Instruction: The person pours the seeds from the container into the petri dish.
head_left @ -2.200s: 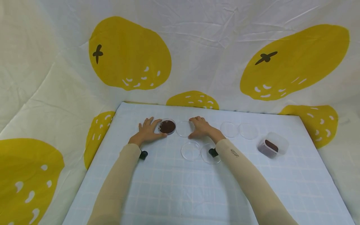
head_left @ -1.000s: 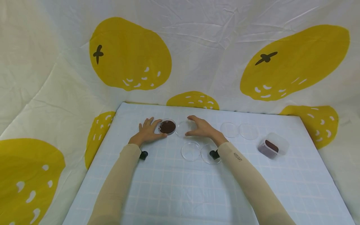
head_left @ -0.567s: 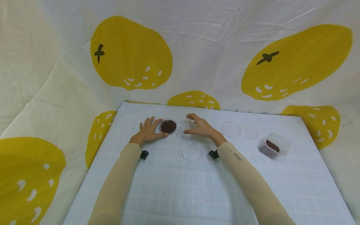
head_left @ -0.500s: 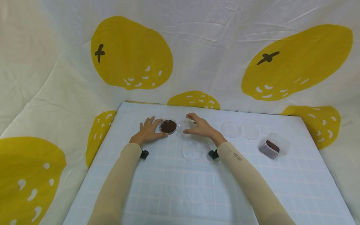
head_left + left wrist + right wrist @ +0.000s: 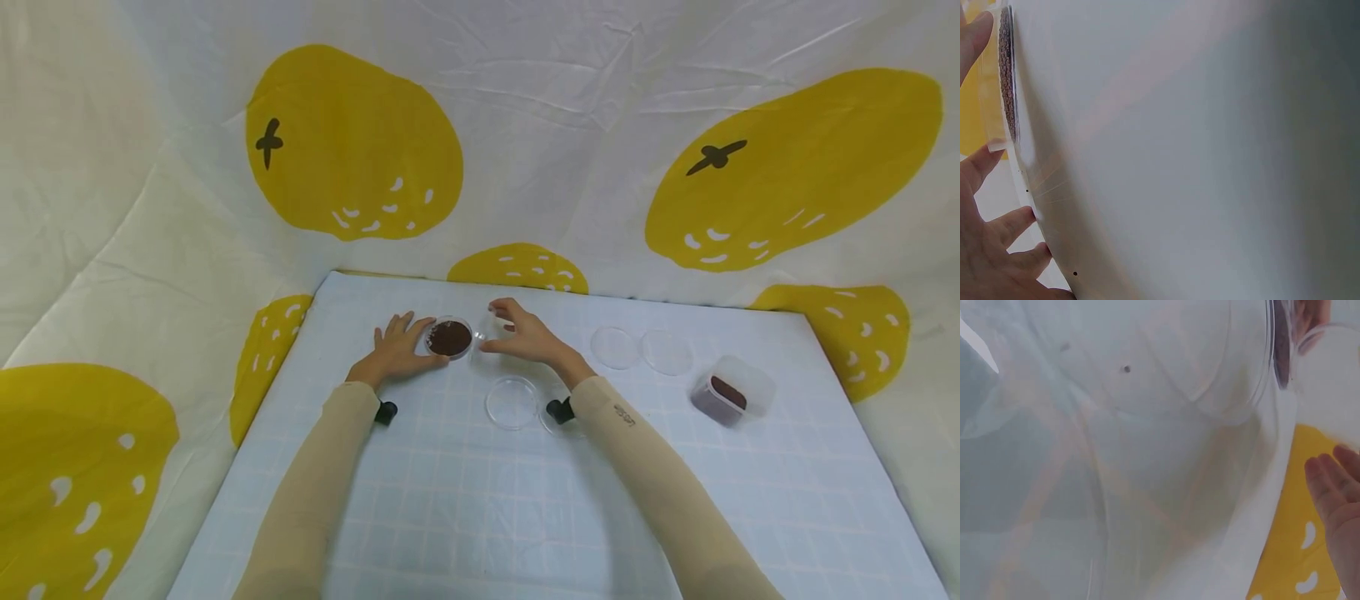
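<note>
In the head view my left hand point(image 5: 397, 350) holds a round petri dish point(image 5: 450, 339) of brown granules, thumb and index finger at opposite sides of its rim. The left wrist view shows this petri dish point(image 5: 1007, 81) edge-on, with the other fingers point(image 5: 1013, 225) spread on the table. Just to its right, my right hand point(image 5: 528, 333) pinches a clear petri dish lid point(image 5: 483, 332) between thumb and fingers. That clear lid point(image 5: 1332, 381) is raised off the table in the right wrist view, its face turned to the camera.
Two clear round dish pieces lie nearer: one dish piece point(image 5: 512, 403) in the open, another point(image 5: 558, 421) partly under the right wrist camera. Further right are two more clear discs point(image 5: 615, 348) and a clear tub point(image 5: 718, 398) with brown granules.
My right hand has lifted the clear lid from the table and moved it left, close to the filled petri dish. The left hand keeps its place on the dish.
</note>
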The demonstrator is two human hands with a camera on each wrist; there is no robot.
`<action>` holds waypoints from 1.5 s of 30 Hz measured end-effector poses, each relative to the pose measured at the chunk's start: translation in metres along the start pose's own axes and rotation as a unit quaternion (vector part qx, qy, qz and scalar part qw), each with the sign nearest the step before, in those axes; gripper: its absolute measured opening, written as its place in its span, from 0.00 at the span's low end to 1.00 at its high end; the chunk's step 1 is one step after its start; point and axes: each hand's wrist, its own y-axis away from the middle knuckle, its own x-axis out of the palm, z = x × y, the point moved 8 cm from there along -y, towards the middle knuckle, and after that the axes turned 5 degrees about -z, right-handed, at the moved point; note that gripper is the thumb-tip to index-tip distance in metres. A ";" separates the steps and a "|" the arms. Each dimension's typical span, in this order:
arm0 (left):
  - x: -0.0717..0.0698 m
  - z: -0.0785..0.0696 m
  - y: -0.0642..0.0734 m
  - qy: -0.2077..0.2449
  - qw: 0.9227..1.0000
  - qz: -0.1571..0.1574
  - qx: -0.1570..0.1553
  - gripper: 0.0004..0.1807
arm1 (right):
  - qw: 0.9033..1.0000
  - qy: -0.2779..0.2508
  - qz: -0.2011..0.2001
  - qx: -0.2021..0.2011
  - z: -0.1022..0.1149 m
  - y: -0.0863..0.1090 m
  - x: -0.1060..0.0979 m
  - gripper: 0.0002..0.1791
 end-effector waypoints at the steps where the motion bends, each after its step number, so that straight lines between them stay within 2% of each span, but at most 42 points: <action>1: 0.000 0.000 0.000 0.001 1.000 0.000 0.000 0.57 | 1.000 -0.004 -0.001 0.000 0.001 -0.001 0.001 0.47; 14: 0.000 0.002 -0.001 -0.001 1.000 -0.002 0.005 0.57 | 0.997 -0.075 -0.006 0.009 0.010 -0.013 0.011 0.47; 27: 0.003 0.002 -0.002 0.001 1.000 0.003 0.001 0.57 | 0.998 -0.062 0.012 0.028 0.018 -0.021 0.024 0.47; 45: -0.003 -0.002 0.003 0.001 1.000 0.000 0.003 0.56 | 0.998 -0.056 -0.015 0.034 0.023 -0.031 0.029 0.47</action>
